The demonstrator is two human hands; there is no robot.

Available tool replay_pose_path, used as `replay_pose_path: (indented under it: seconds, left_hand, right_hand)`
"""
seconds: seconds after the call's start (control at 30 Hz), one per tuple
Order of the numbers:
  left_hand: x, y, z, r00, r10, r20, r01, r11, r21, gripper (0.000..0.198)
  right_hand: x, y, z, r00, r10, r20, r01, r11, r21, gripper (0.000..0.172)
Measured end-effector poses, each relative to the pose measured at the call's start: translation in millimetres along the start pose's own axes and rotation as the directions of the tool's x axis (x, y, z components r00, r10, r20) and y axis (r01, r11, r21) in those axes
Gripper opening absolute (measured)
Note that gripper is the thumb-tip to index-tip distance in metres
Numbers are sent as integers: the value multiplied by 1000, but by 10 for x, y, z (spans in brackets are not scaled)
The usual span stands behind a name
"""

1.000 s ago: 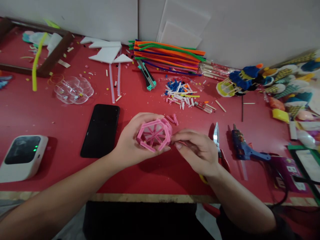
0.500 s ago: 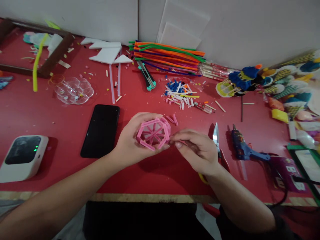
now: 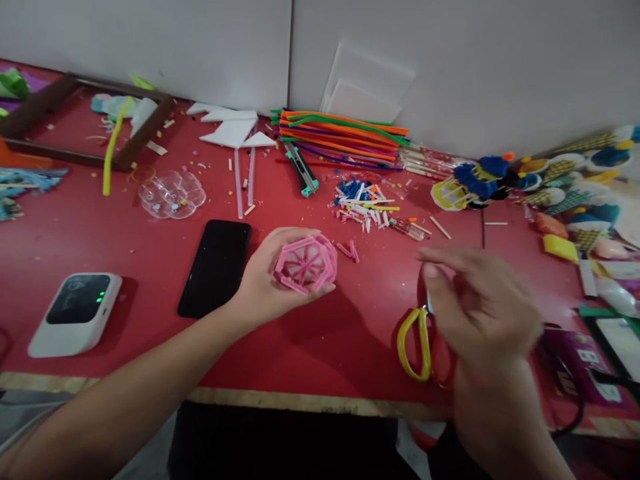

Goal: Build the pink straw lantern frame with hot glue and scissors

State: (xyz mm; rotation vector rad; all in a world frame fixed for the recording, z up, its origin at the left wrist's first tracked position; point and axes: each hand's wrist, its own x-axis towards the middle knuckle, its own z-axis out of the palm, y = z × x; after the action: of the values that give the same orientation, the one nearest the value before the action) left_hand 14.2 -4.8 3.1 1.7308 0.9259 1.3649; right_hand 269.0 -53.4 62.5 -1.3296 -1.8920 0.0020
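Left fingers (image 3: pixel 324 291) curled around pink frame (image 3: pixel 305 265), right fingers (image 3: pixel 453 259) nearly pinched, contents unclear, near yellow-handled scissors (image 3: pixel 425 340)

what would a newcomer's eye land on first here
Probably the pink spoked frame in the left hand, near the middle of the red table. Next, the bundle of orange and green strips at the back, by the wall. Then perhaps the yellow handle beside the right hand.

In dim light, a smooth red tabletop (image 3: pixel 350 353) with a pale front edge (image 3: pixel 280 403) stands over a greyish floor (image 3: pixel 147 450), against a flat grey-white wall (image 3: pixel 210 53) split by a dark vertical seam (image 3: pixel 291 50).
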Motion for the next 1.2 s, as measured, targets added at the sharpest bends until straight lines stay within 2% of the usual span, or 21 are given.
replay_pose_path:
  seconds: [0.07, 0.13, 0.23, 0.33, 0.4, 0.47, 0.6, 0.8, 1.03, 1.13, 1.2]
  left_hand:
    - [3, 10, -22, 999, -16, -37, 16, 1000, 8, 60]
    - [2, 21, -32, 998, -22, -53, 22, 1000, 5, 60]
    - [-2, 32, -22, 999, -31, -40, 31, 1000, 0, 61]
    - [-7, 35, 1, 999, -41, -27, 40, 999, -8, 61]
    - [-12, 31, 14, 999, -42, -26, 41, 999, -17, 62]
    - [-15, 21, 22, 999, -42, -31, 41, 999, -31, 62]
    - [-19, -5, 28, 999, -40, -37, 38, 998, -52, 62]
    - [-27, -12, 22, 999, -41, -34, 39, 998, -53, 62]
    - [-44, -8, 39, 999, -31, -30, 30, 999, -30, 62]
    - [-59, -11, 69, 998, -59, -34, 58, 997, -45, 63]
    - [-64, 4, 77, 994, -104, -36, 103, 994, -27, 62]
  right_hand:
    - [-28, 17, -228, 999, -19, -44, 9, 977, -214, 26]
    - [-121, 137, -437, 997, 31, -74, -57, 920, -387, 21]
    - [-398, 533, -670, 981, 191, 7, -151, 794, -589, 26]
    - [-782, 998, -811, 909, 414, 56, -264, 674, -690, 40]
    - [-1027, 1220, -865, 863, 490, 125, -269, 654, -707, 41]
    - [-1208, 1339, -894, 853, 498, 156, -270, 677, -685, 43]
    - [-1307, 1361, -906, 884, 448, 132, -261, 707, -657, 47]
    - [-1140, 1281, -868, 851, 504, 150, -289, 687, -667, 42]
    - [-984, 1354, -851, 869, 468, 162, -294, 751, -591, 34]
    - [-855, 1251, -816, 913, 403, 58, -265, 698, -666, 35]
    - [-731, 1066, -729, 966, 246, -75, -231, 698, -678, 35]
